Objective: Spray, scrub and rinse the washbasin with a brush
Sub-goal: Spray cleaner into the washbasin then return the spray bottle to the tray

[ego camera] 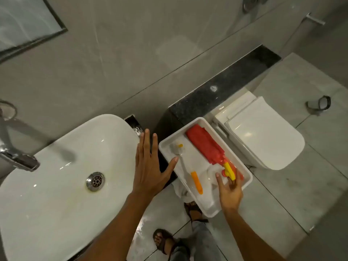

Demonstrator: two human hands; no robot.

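Brush with an orange grip, a pale slim neck and a grey-white bristle head lies loose in a white rectangular tray, its bristle end toward the far wall and its orange end toward the person. Left hand hovers flat and spread, fingers apart and holding nothing, between the washbasin and the tray; its thumb tip reaches just over the tray's near-left rim, close to the brush neck. Right hand dips into the tray's near-right corner, fingers loosely parted around the yellow trigger of a spray bottle; whether they have closed on it cannot be told. The bottle has a pale body and a red-and-yellow head, and lies just beside the brush handle. A folded red cloth fills the tray's far right side, its end touching the sprayer head.

The washbasin is glossy white ceramic, oval with rounded edges, with a round chrome drain near its centre and faint yellowish staining around it. A chrome tap juts over its left side. The tray sits on a ledge of dark speckled stone, overhanging its near end. Beyond it stands a white toilet with a squarish closed lid. Smooth grey tiles cover wall and floor, and sandalled feet show below.
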